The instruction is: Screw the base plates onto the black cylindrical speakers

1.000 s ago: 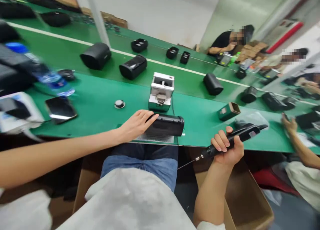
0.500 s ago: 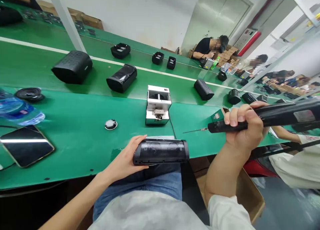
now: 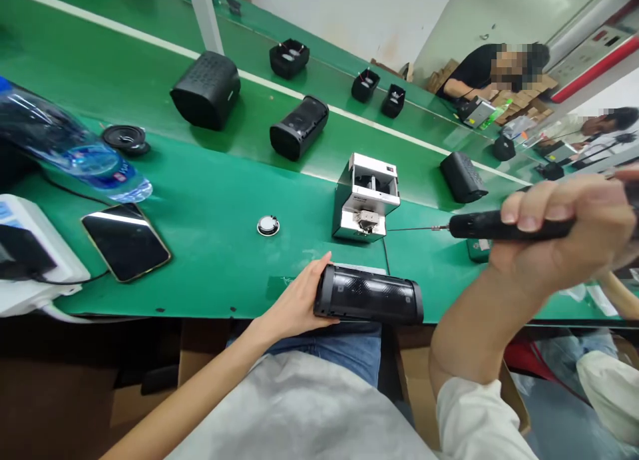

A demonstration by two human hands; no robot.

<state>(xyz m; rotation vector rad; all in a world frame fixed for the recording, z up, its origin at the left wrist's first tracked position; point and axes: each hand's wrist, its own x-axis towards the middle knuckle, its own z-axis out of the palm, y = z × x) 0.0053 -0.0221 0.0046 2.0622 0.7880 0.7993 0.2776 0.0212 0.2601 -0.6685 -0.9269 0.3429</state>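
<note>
My left hand (image 3: 299, 300) is closed around the left end of a black speaker housing (image 3: 372, 295), held at the front edge of the bench. Its glossy mesh side faces up toward me. In my right hand (image 3: 564, 224) is a black electric screwdriver (image 3: 479, 227), its long thin bit pointing left. The bit's tip appears at the lower right side of a white screw feeder (image 3: 372, 197); I cannot tell whether they touch. A small round speaker driver (image 3: 268, 226) lies on the green mat to the left.
On the left are a phone (image 3: 126, 241), a water bottle (image 3: 74, 147), a larger speaker driver (image 3: 124, 139) and a white power strip (image 3: 40, 253). Several black housings, one a large speaker (image 3: 206, 90), stand along the green line behind. Co-workers, one in black (image 3: 474, 70), sit farther right.
My view has swung left, so the bench things appear farther right. The screwdriver's bit has come close to the screw feeder. My left hand keeps its grip on the speaker housing.
</note>
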